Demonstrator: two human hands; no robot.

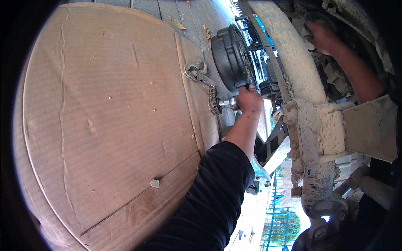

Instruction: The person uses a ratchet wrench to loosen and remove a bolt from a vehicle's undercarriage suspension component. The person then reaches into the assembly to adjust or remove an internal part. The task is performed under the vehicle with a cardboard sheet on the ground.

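Observation:
My left hand (250,99), beyond a dark sleeve, is closed at the end of a chain wrench (214,100) with a silver metal end (228,103). Its fingers partly hide what they grip. Beside the chain lies a grey metal hooked piece (195,71) at the cardboard's edge; whether it joins the chain I cannot tell. A black plastic drain pan (229,56) stands just beyond my left hand. At the upper right, my right hand (324,38) reaches up into the vehicle's underside, its fingers curled round a dark rounded part (320,17) in shadow.
A large cardboard sheet (113,104) covers the ground at left, with paving (150,7) and dry leaves (178,24) past it. A mud-caked axle (310,138) and a thick pale tube (289,46) hang close on the right. A green fence (278,226) shows outside.

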